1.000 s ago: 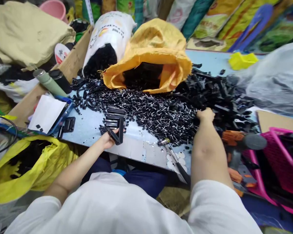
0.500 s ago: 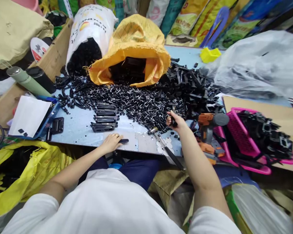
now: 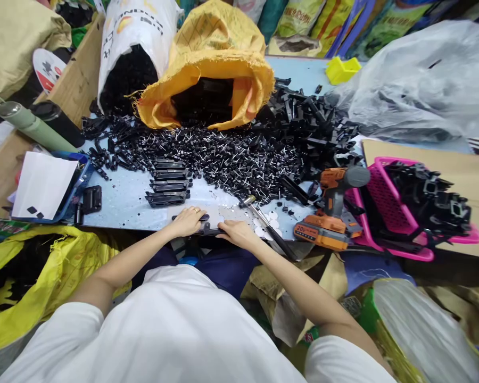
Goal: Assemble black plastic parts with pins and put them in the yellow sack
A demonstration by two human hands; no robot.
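"Black plastic, by the look of it: where is the slim part (image 3: 205,217) held?"

"At the near edge of the bench (image 3: 122,199), under the left hand (image 3: 188,221), by which it is grasped; its right end is seen poking out."

"And the right hand (image 3: 236,233)?"

"Its fingertips are set against a dark piece (image 3: 209,232) between the hands; whether that is clasped cannot be told."

"How will the part handle?"

"Probably as something light, stiff and slightly slippery, best gripped by its long sides."

"Which way is it pointed?"

"Its long axis is laid left to right, roughly along the edge. Beyond, a row of black bars (image 3: 168,185) is similarly aligned; a hammer (image 3: 265,222) is laid to the right, a heap of small pieces (image 3: 231,159) farther off."
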